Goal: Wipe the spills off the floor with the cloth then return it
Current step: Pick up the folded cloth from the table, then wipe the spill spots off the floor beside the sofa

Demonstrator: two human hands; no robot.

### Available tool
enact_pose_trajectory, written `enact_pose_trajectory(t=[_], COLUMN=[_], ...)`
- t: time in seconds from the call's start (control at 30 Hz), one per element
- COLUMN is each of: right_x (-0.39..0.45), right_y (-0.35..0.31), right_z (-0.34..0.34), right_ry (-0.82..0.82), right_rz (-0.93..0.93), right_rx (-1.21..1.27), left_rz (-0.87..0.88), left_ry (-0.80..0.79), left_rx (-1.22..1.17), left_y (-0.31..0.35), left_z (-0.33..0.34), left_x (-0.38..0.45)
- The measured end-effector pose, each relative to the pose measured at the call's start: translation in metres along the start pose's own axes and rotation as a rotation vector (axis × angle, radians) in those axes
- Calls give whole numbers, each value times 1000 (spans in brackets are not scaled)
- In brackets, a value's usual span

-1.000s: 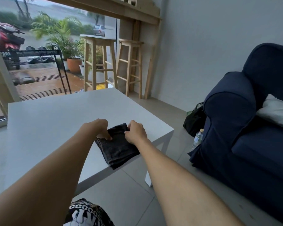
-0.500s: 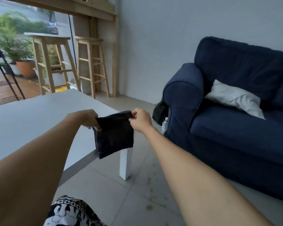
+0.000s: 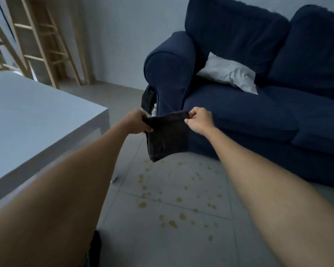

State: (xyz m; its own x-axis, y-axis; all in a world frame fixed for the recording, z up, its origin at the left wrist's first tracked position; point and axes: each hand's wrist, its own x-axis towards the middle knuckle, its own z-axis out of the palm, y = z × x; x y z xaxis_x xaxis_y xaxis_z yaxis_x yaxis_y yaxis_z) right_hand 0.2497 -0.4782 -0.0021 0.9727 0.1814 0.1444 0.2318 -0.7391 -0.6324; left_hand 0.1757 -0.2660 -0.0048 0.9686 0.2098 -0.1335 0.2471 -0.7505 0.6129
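Hands (image 3: 167, 120) hold cloth (image 3: 167, 134) above spills (image 3: 174, 199).

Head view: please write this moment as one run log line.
phase: pre-wipe | cloth: airborne, held by left hand and right hand | spills: on floor, unwiped

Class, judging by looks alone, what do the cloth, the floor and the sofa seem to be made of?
Cloth: dark woven fabric, perhaps terry; it hangs limp and matte.
Floor: grey tiles, probably ceramic; straight grout lines and a faint sheen.
Sofa: navy fabric upholstery, matte, with piped seams and soft creases.
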Motion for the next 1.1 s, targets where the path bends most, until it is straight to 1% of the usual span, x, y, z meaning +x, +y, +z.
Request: enact_pose_trajectory(t=[0.13,0.3,0.47,0.63,0.83,0.97,1.1], right_x=[3,14,22,34,56,85,122], right_y=[52,115,178,251,318,347,365], right_z=[10,44,84,134,190,216,235], right_ry=[-19,-34,-51,-117,-160,-106,-37], right_rz=[83,199,296,397,469,470,468], right_rx=[26,60,50,14,10,-13,-54], left_rz=[-14,-48,-83,-100,-131,-137,-111], left_ry=[-62,-104,-164,-276,-365,-346,-257], left_rx=[-38,-51,-17,37,69,70,83], left_y=[5,-2,-25,-54,-83,-92,-94], left_z=[40,99,171,246,313,340,359], left_x=[26,66,100,138,191,237,282])
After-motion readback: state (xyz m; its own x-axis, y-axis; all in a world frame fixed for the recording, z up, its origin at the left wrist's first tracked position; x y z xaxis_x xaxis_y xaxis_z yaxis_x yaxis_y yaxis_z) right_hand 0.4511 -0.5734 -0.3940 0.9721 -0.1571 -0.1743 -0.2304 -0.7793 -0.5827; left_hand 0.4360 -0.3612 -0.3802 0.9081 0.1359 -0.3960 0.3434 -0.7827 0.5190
